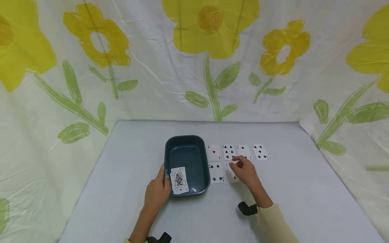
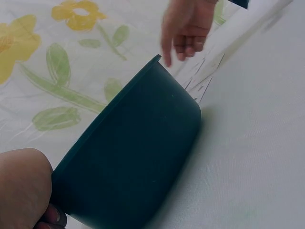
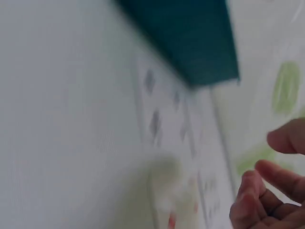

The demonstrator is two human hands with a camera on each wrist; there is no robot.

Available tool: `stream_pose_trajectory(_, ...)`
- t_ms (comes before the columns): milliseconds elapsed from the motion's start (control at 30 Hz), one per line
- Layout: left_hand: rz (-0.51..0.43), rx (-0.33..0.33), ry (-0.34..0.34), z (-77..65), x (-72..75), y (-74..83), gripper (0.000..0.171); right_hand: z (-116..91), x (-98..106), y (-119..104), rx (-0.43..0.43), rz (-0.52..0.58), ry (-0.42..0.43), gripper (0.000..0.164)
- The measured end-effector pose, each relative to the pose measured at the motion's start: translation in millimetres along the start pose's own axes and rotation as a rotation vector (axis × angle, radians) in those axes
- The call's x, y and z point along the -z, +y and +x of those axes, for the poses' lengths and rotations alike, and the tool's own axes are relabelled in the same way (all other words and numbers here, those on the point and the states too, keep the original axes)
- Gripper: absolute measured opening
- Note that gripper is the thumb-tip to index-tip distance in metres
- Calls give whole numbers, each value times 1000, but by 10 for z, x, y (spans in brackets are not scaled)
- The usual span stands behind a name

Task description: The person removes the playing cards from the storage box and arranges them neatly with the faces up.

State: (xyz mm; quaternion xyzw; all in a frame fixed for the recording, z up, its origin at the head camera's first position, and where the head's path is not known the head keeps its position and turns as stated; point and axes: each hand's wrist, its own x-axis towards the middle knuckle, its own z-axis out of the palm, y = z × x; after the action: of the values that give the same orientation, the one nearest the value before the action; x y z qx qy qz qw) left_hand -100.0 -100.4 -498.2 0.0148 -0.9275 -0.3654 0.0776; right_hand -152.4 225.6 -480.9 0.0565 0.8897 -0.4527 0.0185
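My left hand grips the left wall of a dark teal tray, its thumb over the rim. In the left wrist view the tray stands beside that hand. A small pile of playing cards, a joker on top, lies in the tray's near left corner. My right hand hovers over the laid-out cards, partly hiding a red diamond card and a two of spades. In the right wrist view, thumb and forefinger are apart with nothing between them.
Right of the tray, face-up cards lie in two rows. The far row includes an ace of hearts, a six of spades and another spade card; a four of spades lies nearer. A flower-printed curtain borders the white table.
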Motion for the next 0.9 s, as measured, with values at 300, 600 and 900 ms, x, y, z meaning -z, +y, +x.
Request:
stream_pose_trajectory(300, -3, 25, -11, -13, 5, 26, 53, -120, -289, -607, -96, 908, -622, 52)
stream_pose_trajectory(600, -7, 25, -22, -18, -3, 29, 54, -47, -722, -861, -223, 809, -743, 57)
stream_pose_trajectory(900, 7, -28, 2, -11, 33, 47, 52, -7, -914, -960, -317, 893, -726, 58)
